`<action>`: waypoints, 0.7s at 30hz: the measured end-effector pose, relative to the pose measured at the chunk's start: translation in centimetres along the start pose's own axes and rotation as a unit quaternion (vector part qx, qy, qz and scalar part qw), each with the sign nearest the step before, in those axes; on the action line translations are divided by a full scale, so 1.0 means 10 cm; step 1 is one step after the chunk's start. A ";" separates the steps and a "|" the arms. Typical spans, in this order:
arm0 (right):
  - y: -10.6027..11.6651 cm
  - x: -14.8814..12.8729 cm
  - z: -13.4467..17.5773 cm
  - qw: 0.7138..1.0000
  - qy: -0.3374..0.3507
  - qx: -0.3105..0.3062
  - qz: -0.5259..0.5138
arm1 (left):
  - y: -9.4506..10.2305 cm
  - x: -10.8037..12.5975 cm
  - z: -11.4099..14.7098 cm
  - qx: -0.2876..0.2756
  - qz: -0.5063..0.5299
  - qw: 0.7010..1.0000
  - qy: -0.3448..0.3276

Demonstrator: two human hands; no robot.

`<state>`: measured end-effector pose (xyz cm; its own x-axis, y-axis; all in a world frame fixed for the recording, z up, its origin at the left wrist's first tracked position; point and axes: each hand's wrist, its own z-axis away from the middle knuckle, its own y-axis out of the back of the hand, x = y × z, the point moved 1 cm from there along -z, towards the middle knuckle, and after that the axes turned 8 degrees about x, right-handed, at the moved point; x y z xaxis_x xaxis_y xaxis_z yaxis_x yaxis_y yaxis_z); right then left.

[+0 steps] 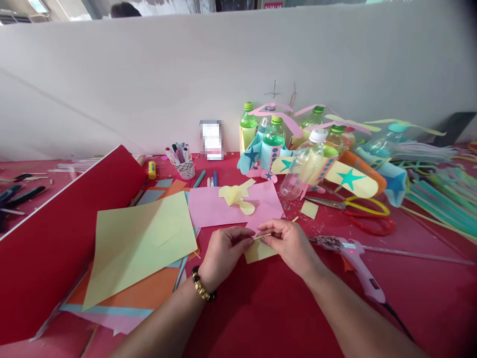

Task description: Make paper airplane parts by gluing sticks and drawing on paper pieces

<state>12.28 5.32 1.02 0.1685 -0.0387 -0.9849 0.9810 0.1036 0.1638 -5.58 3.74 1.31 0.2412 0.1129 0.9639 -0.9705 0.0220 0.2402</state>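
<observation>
Both my hands meet over the middle of the red table. My left hand [228, 251] and my right hand [292, 243] pinch a small piece of yellow paper [262, 252] by its upper edge, which looks folded or rolled into a narrow strip. The lower part of the paper hangs toward me. Just beyond my fingers lies a pink paper sheet [208, 206], with yellow paper cutouts [234, 195] on top of it. A small yellow paper square [309, 209] rests to the right, beyond my right hand.
Right of my hands lie a hot glue gun [359, 263] and scissors [367, 209]. Decorated plastic bottles [274, 136] stand at the back right. Coloured paper sheets [141, 243] are stacked at left beside a red board [70, 233]. A pen cup [185, 166] and phone [211, 139] stand behind.
</observation>
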 end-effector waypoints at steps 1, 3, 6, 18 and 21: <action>0.00 0.00 0.00 1.000 0.001 -0.002 -0.004 | 0.00 0.01 0.00 0.004 -0.017 1.000 -0.007; -0.01 0.00 0.00 1.000 -0.003 -0.009 -0.011 | 0.01 0.01 0.00 0.008 -0.014 1.000 -0.002; 0.00 0.00 -0.01 1.000 -0.018 -0.017 -0.011 | 0.02 -0.01 -0.01 0.001 0.032 0.999 0.029; -0.01 -0.05 0.02 1.000 -0.014 -0.006 0.020 | 0.01 -0.02 -0.03 0.005 0.081 0.996 0.047; -0.01 -0.05 0.02 0.999 -0.009 -0.004 0.041 | 0.00 -0.03 -0.02 -0.016 0.056 0.998 0.034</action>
<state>12.12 5.09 1.49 0.2508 -0.0484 -0.9668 0.9629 0.1156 0.2440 -5.63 3.96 0.98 0.1311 0.1833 0.9743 -0.9913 0.0369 0.1264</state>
